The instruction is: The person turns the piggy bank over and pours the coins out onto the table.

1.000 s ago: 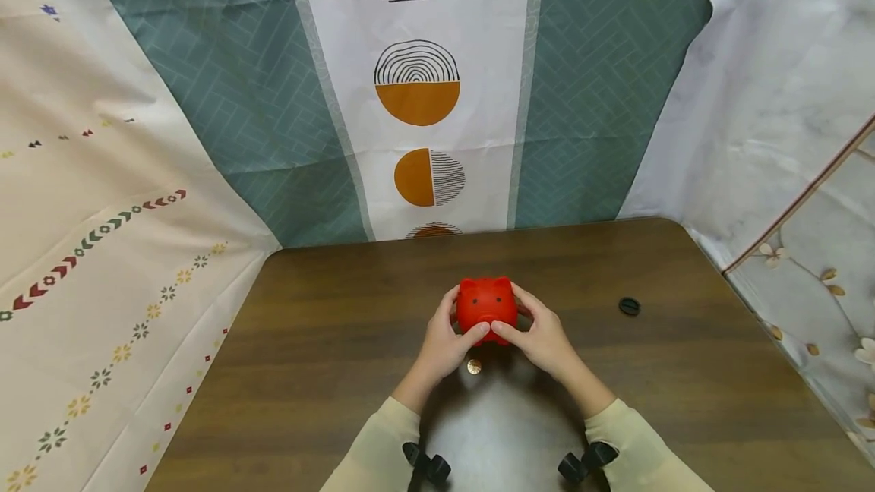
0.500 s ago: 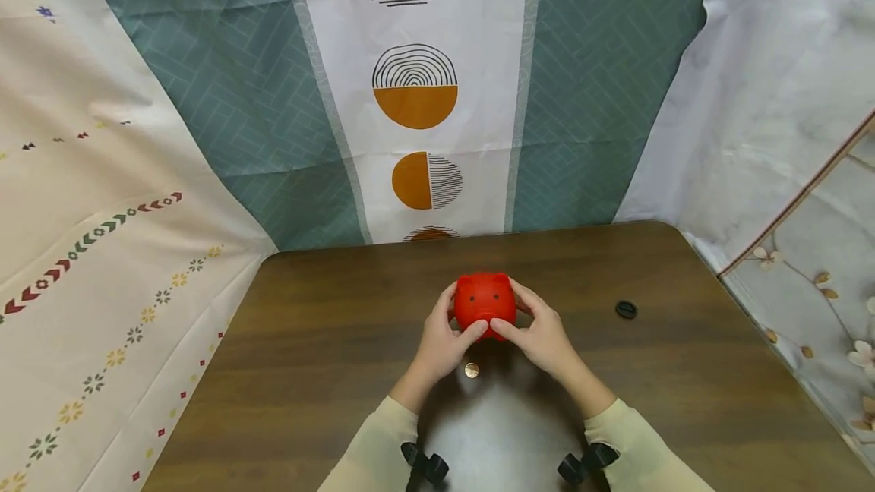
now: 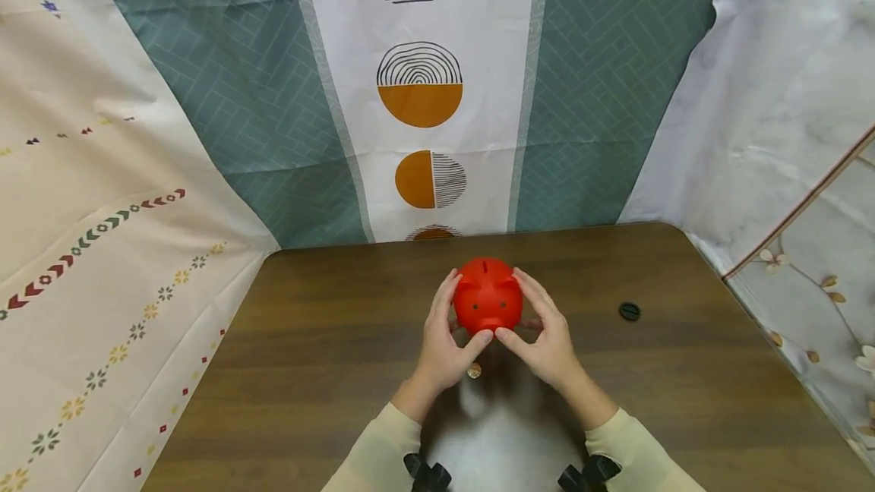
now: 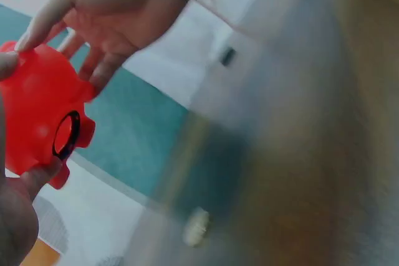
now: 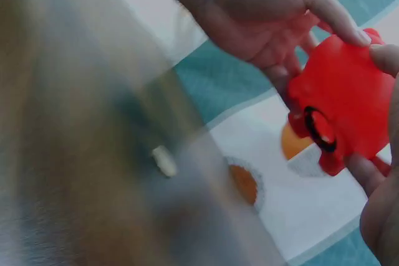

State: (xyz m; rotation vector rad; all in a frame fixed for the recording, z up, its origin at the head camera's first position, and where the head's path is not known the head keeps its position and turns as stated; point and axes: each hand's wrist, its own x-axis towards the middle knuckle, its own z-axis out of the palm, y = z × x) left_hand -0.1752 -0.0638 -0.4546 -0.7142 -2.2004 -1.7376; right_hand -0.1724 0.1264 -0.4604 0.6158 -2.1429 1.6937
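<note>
A red piggy bank (image 3: 488, 296) is held between both hands above the table. Its face points toward me and a dark slot shows on its top. My left hand (image 3: 440, 344) grips its left side and my right hand (image 3: 552, 340) its right, with both thumbs at the snout. The wrist views show the underside, where a black ring (image 4: 75, 134) surrounds a round red area. Below the bank, near the left thumb, a small gold coin (image 3: 475, 370) lies on the table. To the right of the right hand lies a round black plug (image 3: 630, 311).
The dark wooden table (image 3: 328, 370) ends at a patterned teal and white cloth (image 3: 420, 21) behind. Pale cloths hang along the left side (image 3: 89, 249) and right side (image 3: 786, 135). A black strap with a mount (image 3: 429, 471) sits on each wrist.
The piggy bank has tipped and risen toward me, so its top slot now shows. Both hands have moved with it and still hold it. The coin and black plug stay put.
</note>
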